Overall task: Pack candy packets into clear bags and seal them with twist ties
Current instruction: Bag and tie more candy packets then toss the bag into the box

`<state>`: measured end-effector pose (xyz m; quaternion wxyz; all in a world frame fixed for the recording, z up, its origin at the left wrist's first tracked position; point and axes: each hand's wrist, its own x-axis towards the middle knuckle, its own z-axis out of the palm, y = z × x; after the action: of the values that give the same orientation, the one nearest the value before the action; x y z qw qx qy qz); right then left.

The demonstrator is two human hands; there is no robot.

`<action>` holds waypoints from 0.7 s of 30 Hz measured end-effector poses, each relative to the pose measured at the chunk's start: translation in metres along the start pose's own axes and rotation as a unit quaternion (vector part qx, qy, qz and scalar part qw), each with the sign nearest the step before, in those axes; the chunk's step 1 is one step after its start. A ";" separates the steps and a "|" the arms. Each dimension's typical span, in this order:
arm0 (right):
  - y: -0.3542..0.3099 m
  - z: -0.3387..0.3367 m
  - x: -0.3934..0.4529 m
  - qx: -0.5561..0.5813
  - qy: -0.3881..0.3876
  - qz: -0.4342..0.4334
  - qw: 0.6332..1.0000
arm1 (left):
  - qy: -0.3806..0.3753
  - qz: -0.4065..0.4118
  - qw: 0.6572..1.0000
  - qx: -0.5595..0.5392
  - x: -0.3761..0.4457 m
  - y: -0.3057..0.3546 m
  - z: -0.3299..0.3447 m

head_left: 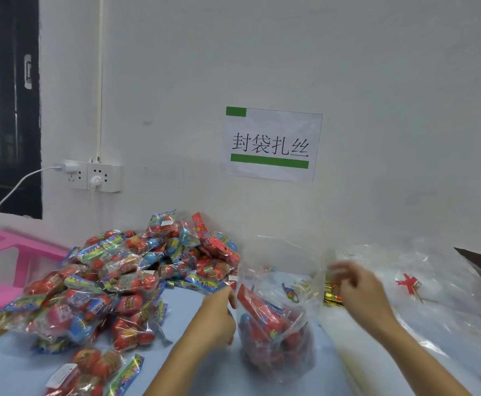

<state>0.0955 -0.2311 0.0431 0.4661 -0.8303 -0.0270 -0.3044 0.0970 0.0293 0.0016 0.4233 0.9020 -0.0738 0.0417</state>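
Left hand (219, 315) pinches rim of filled clear bag (273, 324); right hand (359, 287) blurred at gold twist ties (332, 294) — finger state unclear. Advice: gather neck tight above candy packets — then wrap tie.

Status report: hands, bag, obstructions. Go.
Left hand gripping upright clear plastic bag of red candy packets at its side. Right hand, blurred, at gold twist ties. Nothing blocking.

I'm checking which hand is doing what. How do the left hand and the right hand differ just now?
The left hand grips the filled clear bag at its edge; the right hand is off the bag, reaching to the gold twist ties. The left hand shows sharp, the right hand blurred. Whether the right hand holds a tie cannot be told. Both are bare, above the blue table.
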 end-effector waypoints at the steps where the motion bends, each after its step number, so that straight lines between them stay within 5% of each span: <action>1: 0.013 0.008 -0.007 -0.003 -0.078 0.042 0.996 | -0.072 0.005 0.996 0.047 -0.003 0.000 -0.003; 4: 0.034 0.023 -0.026 0.060 -0.238 0.116 0.963 | -0.237 0.004 0.972 0.005 -0.008 -0.001 -0.009; 6: 0.034 0.026 -0.034 0.085 -0.274 0.096 0.953 | -0.262 0.009 0.962 -0.075 -0.009 -0.001 -0.008; 13: 0.046 0.017 -0.047 0.133 -0.288 0.076 0.945 | -0.130 0.084 0.976 -0.154 -0.003 -0.005 0.033; 17: 0.048 0.020 -0.049 0.067 -0.217 0.076 0.971 | -0.034 0.072 0.986 -0.144 0.005 -0.015 0.036; 21: 0.050 0.026 -0.050 -0.023 -0.189 0.040 0.981 | -0.026 0.065 0.992 -0.103 0.008 -0.023 0.033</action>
<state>0.0834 -0.2271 -0.0317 0.4449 -0.8838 -0.0739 -0.1240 0.1093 0.0173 -0.0353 0.5085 0.8475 -0.1474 0.0382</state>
